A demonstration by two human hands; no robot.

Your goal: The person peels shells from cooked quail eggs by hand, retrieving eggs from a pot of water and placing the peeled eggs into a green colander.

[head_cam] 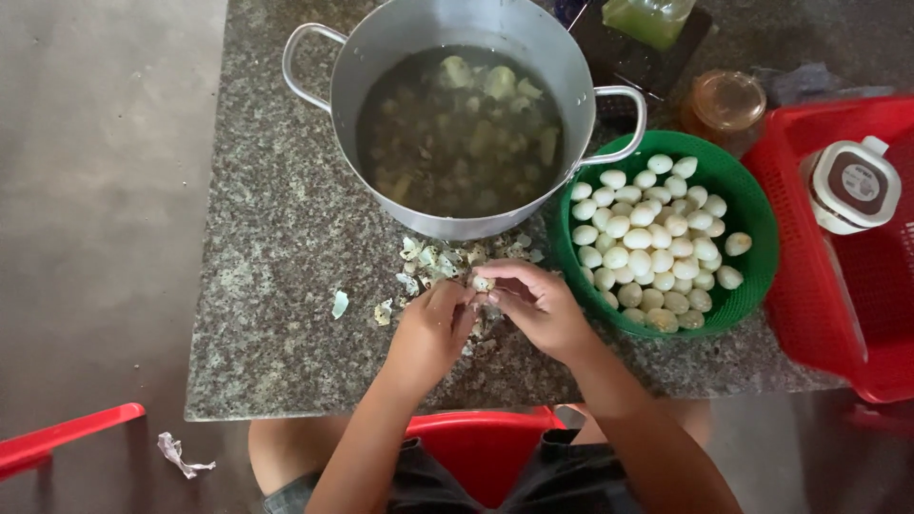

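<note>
Head view: speckled granite slab (276,286) as landmark.
Hands: left hand (430,328) and right hand (539,306) pinching small egg (482,283) over slab's shell pile (443,262), catching bits.
Pot: big aluminium pot of water (457,124) at slab's far edge, within reach.
Basket: green round plastic basket (747,205) on slab's right, holding peeled eggs (652,243).

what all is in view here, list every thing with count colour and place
pot: one, silver metal with two handles, back of the stone table, holds dark water with eggs
green basket: one, right of the pot, full of peeled eggs
peeled eggs: many, white, in the green basket
shell bits: a pile, pale and speckled, in front of the pot
small egg: one, between the fingertips of both hands
red basket: one, far right
white jar: one, brown label, in the red basket
amber jar: one, behind the green basket
stone table: one, grey speckled
left hand: on the egg
right hand: on the egg
</note>
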